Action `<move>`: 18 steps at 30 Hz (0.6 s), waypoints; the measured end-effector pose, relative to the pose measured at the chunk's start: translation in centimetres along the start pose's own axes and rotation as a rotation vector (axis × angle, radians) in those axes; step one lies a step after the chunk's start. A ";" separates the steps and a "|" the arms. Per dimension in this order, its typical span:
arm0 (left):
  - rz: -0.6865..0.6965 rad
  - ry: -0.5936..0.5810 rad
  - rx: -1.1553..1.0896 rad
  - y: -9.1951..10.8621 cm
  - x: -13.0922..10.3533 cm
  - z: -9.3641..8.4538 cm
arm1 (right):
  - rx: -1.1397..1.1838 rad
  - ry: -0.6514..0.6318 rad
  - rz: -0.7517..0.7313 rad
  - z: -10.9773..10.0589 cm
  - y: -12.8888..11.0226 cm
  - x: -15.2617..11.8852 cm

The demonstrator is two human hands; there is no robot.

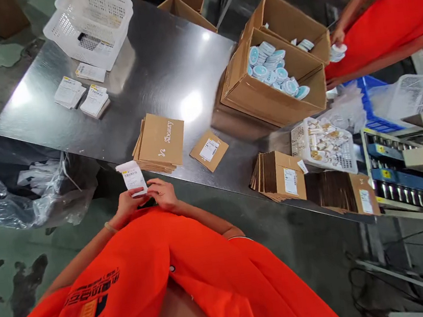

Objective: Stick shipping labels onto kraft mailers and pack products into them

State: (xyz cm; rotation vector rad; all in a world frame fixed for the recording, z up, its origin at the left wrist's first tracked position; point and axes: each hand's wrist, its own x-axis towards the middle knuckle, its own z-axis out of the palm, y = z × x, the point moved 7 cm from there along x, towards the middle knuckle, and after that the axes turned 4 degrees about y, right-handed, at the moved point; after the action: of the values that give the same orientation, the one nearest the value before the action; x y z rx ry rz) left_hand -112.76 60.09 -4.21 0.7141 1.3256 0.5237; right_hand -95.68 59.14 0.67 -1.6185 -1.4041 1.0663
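A white printed label [134, 180] with a yellow mark is held in front of my body, close to the table's near edge. My left hand [127, 203] pinches its lower edge. At its lower right corner, the closed fingers of my right hand [164, 195] also grip it. Just beyond my hands lies a stack of flat brown cardboard mailers [163, 140] with white lettering. To its right rests a single cardboard mailer [209, 151] bearing a white label. Stacks of printed labels [68, 92] lie farther off to the left on the metal table [153, 62].
White plastic baskets [100, 25] stand at the far left. An open carton [273, 99] holds round white-and-blue packs. On the right are labelled mailer stacks [277, 176], a basket of small bottles [323, 144] and a co-worker [401, 6]. A plastic-lined bin [58, 198] stands left.
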 end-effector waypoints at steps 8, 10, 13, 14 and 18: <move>-0.027 -0.286 0.121 2.3 1.2 5.0 | -0.062 0.413 -0.017 -13.8 -1.3 11.2; -0.038 -0.293 0.050 3.2 2.0 6.4 | -0.106 0.476 0.023 -16.4 -0.4 15.3; -0.049 -0.254 -0.031 4.3 3.3 7.7 | -0.153 0.500 0.062 -17.8 1.1 19.7; -0.052 -0.241 -0.041 4.4 3.7 8.0 | -0.168 0.501 0.064 -17.8 1.6 20.6; -0.044 -0.205 -0.007 3.4 4.6 7.7 | -0.293 0.483 0.100 -17.0 2.8 21.8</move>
State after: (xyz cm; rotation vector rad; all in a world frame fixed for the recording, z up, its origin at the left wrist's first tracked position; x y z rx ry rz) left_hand -104.15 64.42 -4.21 0.7115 1.1448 0.4082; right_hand -77.66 80.24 2.09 -2.0079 -1.1945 0.4802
